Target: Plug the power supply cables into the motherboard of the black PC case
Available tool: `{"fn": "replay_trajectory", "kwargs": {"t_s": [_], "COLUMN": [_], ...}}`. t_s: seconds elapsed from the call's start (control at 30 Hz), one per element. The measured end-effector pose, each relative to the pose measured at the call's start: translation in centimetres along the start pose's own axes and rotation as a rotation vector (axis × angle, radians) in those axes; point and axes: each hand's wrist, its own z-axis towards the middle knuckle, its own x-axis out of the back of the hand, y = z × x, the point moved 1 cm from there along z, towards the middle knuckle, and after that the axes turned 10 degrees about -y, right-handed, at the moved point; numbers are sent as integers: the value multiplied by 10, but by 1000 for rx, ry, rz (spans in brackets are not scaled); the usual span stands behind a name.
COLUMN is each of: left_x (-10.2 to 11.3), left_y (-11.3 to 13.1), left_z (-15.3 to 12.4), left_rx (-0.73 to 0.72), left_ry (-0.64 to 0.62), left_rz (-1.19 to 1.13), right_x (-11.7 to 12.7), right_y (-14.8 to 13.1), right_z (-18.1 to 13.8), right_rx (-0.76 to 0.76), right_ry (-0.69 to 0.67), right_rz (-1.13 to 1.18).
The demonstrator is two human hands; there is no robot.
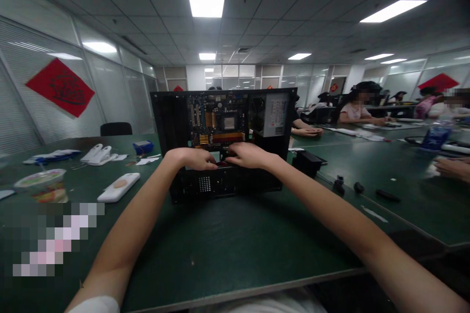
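An open black computer case (223,142) lies on its side on the dark green table (227,249), its motherboard (216,124) and power supply (273,115) facing me. Both my arms reach forward into it. My left hand (193,159) and my right hand (247,155) rest close together at the lower edge of the motherboard, fingers curled and pressed on a dark red part (223,161) that I cannot make out clearly. The fingertips are partly hidden.
On the left lie a white phone-like object (118,187), white handsets (98,153), a blue box (143,146), papers and a lidded cup (42,183). Small black parts (367,190) lie at the right. Other people sit at the far right table with a water bottle (435,134).
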Motion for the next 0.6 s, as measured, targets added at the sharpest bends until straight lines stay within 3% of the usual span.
{"fn": "replay_trajectory", "kwargs": {"t_s": [0.17,0.33,0.43,0.6], "left_x": [-1,-6,-7,-3], "left_y": [-14,-29,-35,-32], "left_z": [4,13,15,8], "left_rx": [75,67,8,-225], "left_ry": [63,129,182,399], "left_rz": [74,49,0,-94], "right_x": [-4,-9,0,35], "right_y": [-21,-28,-21,0], "right_z": [54,68,64,41], "right_rx": [5,-16,62,123], "right_ry": [-209,-294,-235,49], "right_rz": [99,94,219,579]}}
